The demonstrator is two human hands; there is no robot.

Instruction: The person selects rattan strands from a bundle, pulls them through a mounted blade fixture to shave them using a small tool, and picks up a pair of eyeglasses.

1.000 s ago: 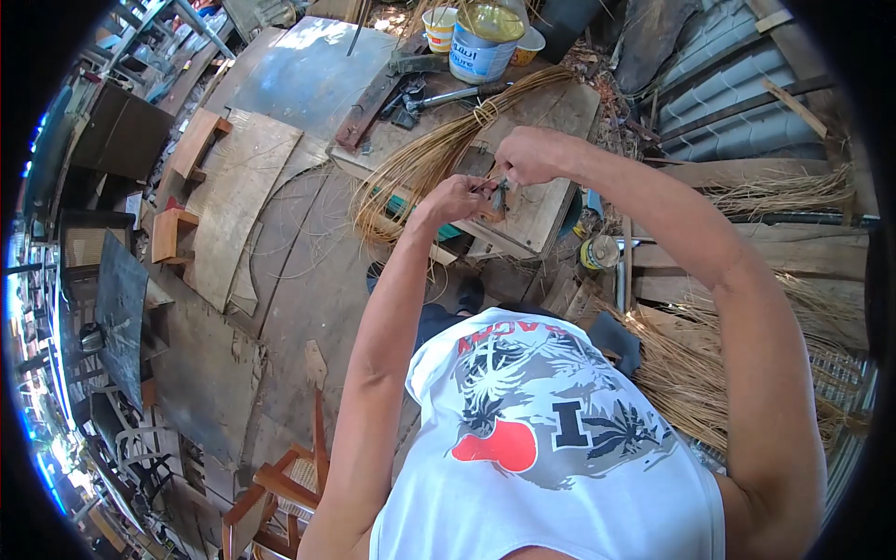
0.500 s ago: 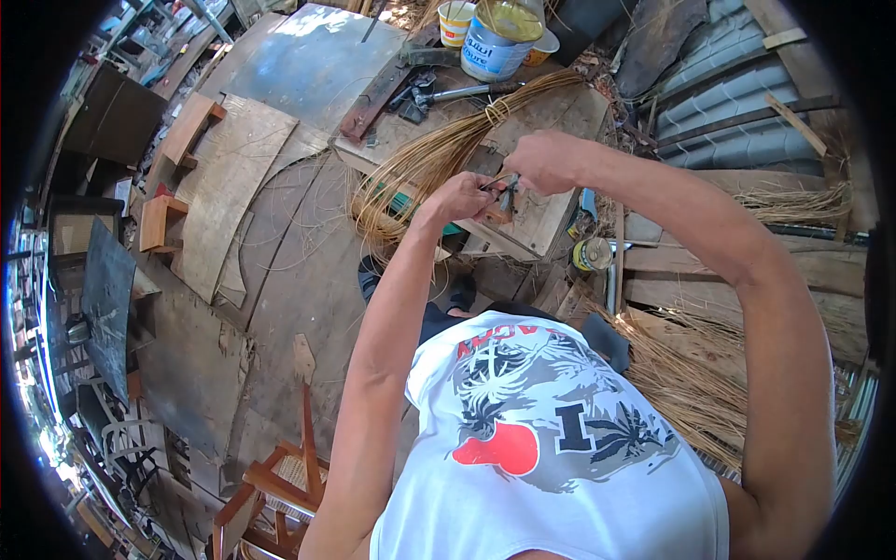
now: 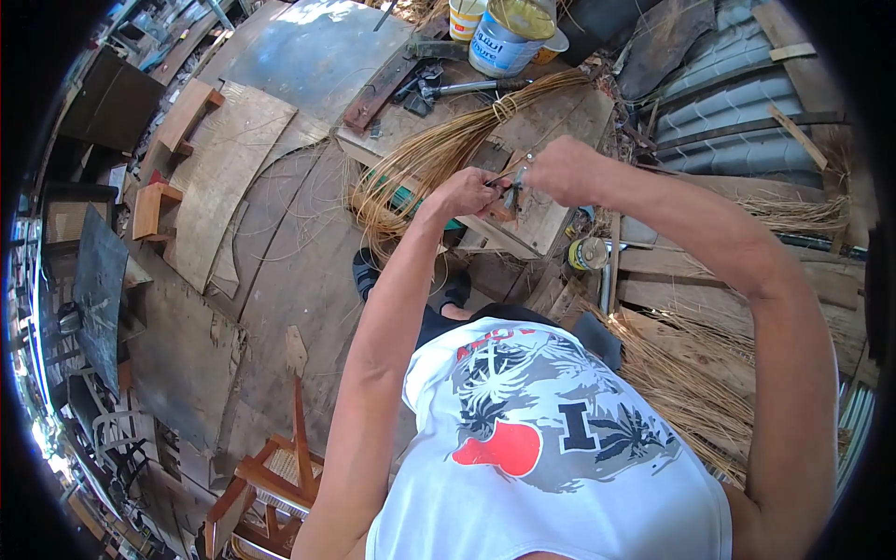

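My left hand (image 3: pixel 473 191) is closed with its fingers pinched together on a thin cane strand (image 3: pixel 509 171). Close by on the right, my right hand (image 3: pixel 564 172) forms a fist at the strand's other side; its fingertips are hidden. Between the hands, over the wooden bench (image 3: pixel 553 220), stands a small metal piece (image 3: pixel 516 194), perhaps a blade, too small to make out. Just beyond my left hand, a tied bundle of cane strands (image 3: pixel 439 140) lies across the bench, its looped ends hanging over the left side.
At the bench's back are a hammer (image 3: pixel 476 87), a white-and-blue bucket (image 3: pixel 502 47) and a yellow-striped cup (image 3: pixel 465 19). A tin can (image 3: pixel 588 253) stands right of the bench. Loose cane (image 3: pixel 686 392) lies at right. A wooden chair (image 3: pixel 271 485) stands lower left.
My right fist has shifted slightly right and down, a little farther from my left hand. My left hand has stayed nearly in place. The view has tilted slightly.
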